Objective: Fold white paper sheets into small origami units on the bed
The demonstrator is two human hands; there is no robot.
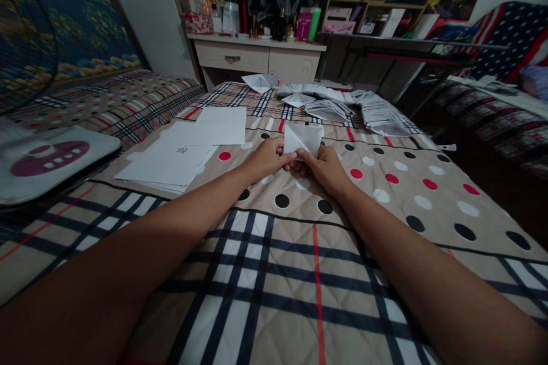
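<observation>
Between my two hands is a small folded piece of white paper (303,138), held upright just above the bedspread, with a diagonal crease showing. My left hand (269,158) pinches its lower left edge, the thumb reaching toward the middle. My right hand (324,166) grips the lower right side, its thumb pressed on the front. The fingers behind and under the paper are partly hidden. To the left of my hands lie flat white sheets (171,154), one with a small dark mark. Farther off, rows of folded white papers (381,113) lie packed together.
A polka-dot and plaid bedspread (282,274) spreads under everything. One separate folded paper (260,82) lies near the far edge. A white dresser (295,63) with bottles and boxes stands beyond. At the left are a fan (25,34) and a white item with a purple oval (51,158).
</observation>
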